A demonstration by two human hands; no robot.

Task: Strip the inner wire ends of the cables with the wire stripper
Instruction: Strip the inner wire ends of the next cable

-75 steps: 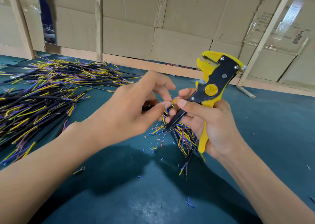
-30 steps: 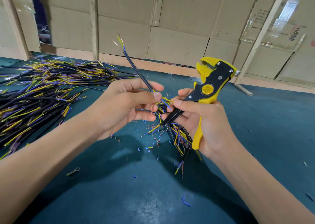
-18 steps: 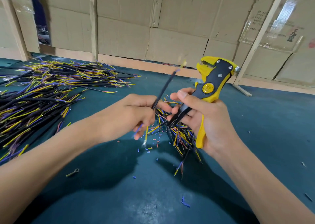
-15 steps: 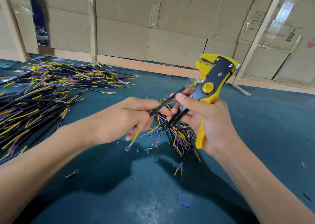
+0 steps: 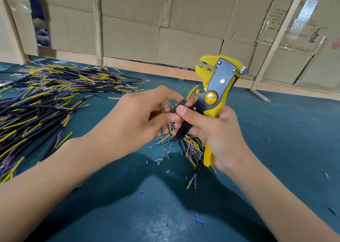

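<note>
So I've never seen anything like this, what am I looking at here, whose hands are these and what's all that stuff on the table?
No machine here: the view comes from a camera on a person's head, looking down at their own hands. The right hand grips a yellow and black wire stripper along with a bundle of cables. The left hand pinches one black cable, its yellow and blue inner wires pointing up toward the tool. On the teal table lie a big pile of cables and small insulation offcuts.
</note>
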